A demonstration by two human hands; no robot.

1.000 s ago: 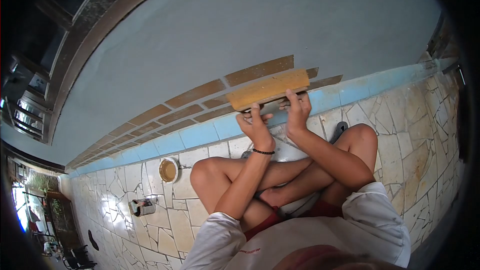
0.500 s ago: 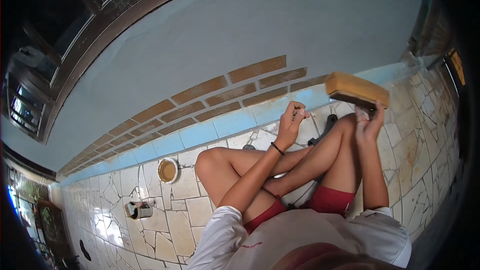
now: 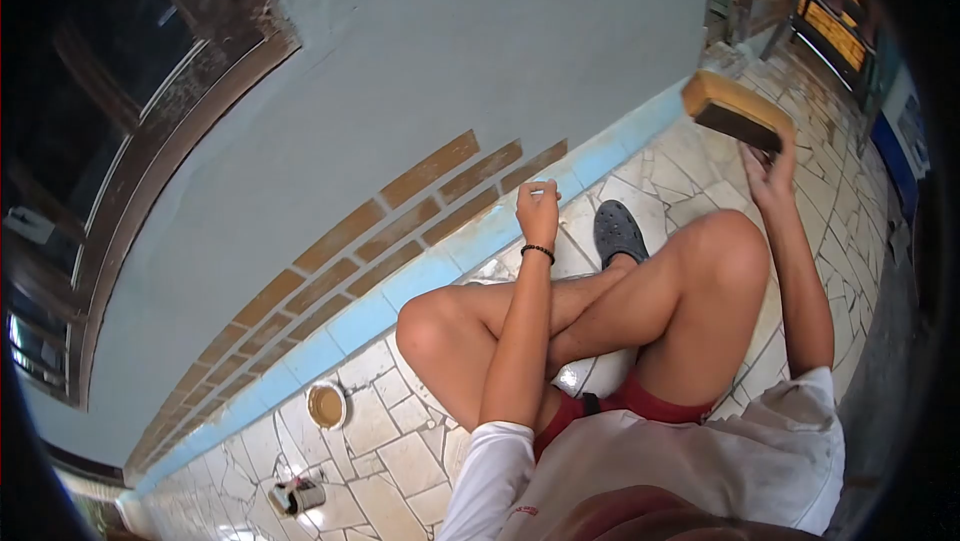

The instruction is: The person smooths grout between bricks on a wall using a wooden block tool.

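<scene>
My right hand [image 3: 772, 169] grips a yellowish-brown block with a dark underside [image 3: 740, 111], raised over the floor at the upper right. My left hand [image 3: 538, 213] has its fingers curled in front of the wall's blue base strip; whatever they may hold is too small to make out. Left of that hand, rows of brown painted brick shapes [image 3: 340, 233] run along the lower part of the grey wall [image 3: 450, 41]. A round white tub with tan contents [image 3: 327, 405] stands on the floor near the blue strip [image 3: 400, 288].
An open can [image 3: 298, 496] stands on the stone-patterned floor [image 3: 380, 461] at the lower left. A dark clog [image 3: 619, 233] is on my foot beyond my crossed legs. A dark wooden window frame [image 3: 150, 171] is at left, a blue object [image 3: 897, 141] at far right.
The view has turned to the right. My right hand has carried the block farther up and right, and its tilt is changed. The clog now shows fully.
</scene>
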